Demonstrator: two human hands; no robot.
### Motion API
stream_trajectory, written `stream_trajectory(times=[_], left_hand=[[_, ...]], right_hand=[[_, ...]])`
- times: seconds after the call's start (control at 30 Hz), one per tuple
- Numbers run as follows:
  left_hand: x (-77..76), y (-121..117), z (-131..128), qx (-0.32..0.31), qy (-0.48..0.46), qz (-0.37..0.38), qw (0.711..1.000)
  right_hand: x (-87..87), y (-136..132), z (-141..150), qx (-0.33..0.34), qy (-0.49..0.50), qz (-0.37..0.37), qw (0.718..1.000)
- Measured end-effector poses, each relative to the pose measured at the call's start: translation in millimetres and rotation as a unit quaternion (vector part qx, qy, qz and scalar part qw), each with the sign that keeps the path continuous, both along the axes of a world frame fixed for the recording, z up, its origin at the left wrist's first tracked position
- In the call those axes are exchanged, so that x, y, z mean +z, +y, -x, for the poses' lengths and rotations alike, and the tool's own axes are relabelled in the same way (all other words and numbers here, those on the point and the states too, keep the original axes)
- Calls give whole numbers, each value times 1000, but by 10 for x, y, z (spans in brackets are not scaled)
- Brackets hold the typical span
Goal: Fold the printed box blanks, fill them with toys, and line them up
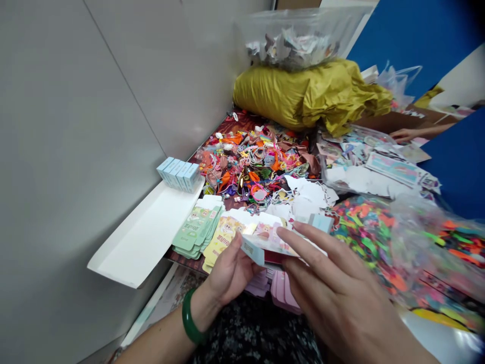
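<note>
My left hand [229, 273], with a green bangle at its wrist, pinches one end of a small light-blue folding carton [252, 251] between thumb and fingers. At the carton's other end, my right hand [344, 283] has its long fingers around the white flaps; its thumb is hidden. Just beyond lie stacks of flat cartons: green ones [197, 227], yellow ones [220, 237] and pink ones [286, 293] nearer my lap. Several light-blue boxes [180, 174] stand in a row at the far end of a white cardboard tray [140, 235].
A heap of colourful trinkets [253, 162] covers the table's middle. Bags of bright small pieces [382, 247] and printed cards [379, 162] crowd the right. Behind lies a yellow sack [295, 93] under a clear bin [303, 40]. A grey wall [94, 126] borders the left. Another person's hand [405, 135] shows at right.
</note>
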State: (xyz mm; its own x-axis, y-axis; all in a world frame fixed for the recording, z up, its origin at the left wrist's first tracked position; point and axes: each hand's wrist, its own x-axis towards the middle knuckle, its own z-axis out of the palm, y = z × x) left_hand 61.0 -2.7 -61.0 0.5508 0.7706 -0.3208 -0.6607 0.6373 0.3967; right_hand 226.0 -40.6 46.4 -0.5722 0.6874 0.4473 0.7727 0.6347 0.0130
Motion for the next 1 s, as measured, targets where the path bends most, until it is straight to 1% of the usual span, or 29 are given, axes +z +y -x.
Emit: stream_trajectory(times=[0.13, 0.27, 0.33, 0.47, 0.5, 0.57, 0.63, 0.7, 0.77, 0.8, 0.93, 1.0], left_hand=[[-16, -2, -8, -4, 1, -10, 1000], [-34, 21, -10, -1, -12, -21, 1000], [-50, 35, -9, -6, -17, -18, 1000], [-86, 40, -20, -23, -4, 5, 1000], [-92, 35, -25, -37, 3, 14, 999], [-94, 24, -32, -60, 24, 30, 997], [-86, 22, -18, -55, 54, 24, 997], [-71, 35, 32, -33, 82, -13, 996], [-52, 59, 116, -48, 101, -60, 992], [-40, 70, 163, -71, 107, -80, 989], [25, 64, 273, -207, 97, -133, 964], [58, 27, 246, -241, 109, -143, 954]], right_hand=[[-21, 25, 18, -16, 4, 21, 1000], [-51, -9, 3, 0, 12, 21, 1000], [-52, -9, 2, 4, 12, 21, 1000], [-38, 88, 14, -17, 26, 31, 999], [-36, 128, 10, -19, 38, 48, 998], [-35, 211, -15, -25, 75, 105, 991], [-38, 284, -63, -41, 115, 174, 977], [-41, 334, -124, -57, 146, 232, 960], [-44, 357, -179, -65, 176, 283, 941], [-47, 357, -199, -71, 191, 307, 930], [-72, 312, -195, -90, 212, 400, 887], [-93, 297, -159, -90, 210, 430, 873]])
